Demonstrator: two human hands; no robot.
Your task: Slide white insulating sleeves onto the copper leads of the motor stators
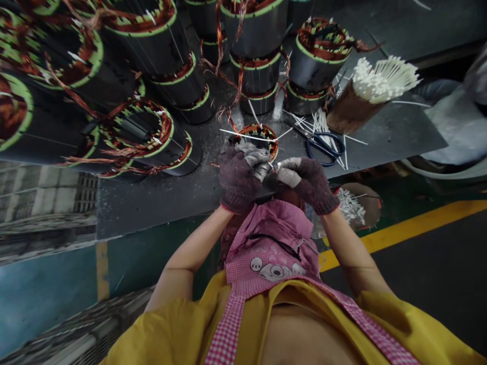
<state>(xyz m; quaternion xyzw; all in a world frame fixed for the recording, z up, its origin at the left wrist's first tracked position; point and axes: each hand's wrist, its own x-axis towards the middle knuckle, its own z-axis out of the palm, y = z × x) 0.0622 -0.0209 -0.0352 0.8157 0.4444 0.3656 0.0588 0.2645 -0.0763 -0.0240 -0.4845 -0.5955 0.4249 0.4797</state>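
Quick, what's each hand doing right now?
Left hand: closed, fingers pinching something small; cannot tell what.
Right hand: closed, pinching a white cable tie.

The left hand (239,181) and right hand (312,185) wear dark plum knit gloves (232,177) with grey fingertips and red cuff edges. The apron (266,238) is pink gingham, printed with a pale pig face (272,268), over a mustard-yellow shirt (395,324). The stators (317,71) are black, rimmed lime green and wound in copper. The scissors (325,149) have navy handles, the ties (384,76) are white in a brown cup (352,112), and the bench (384,134) is dark grey. The floor (429,284) is black — with a yellow stripe (403,235) against green.
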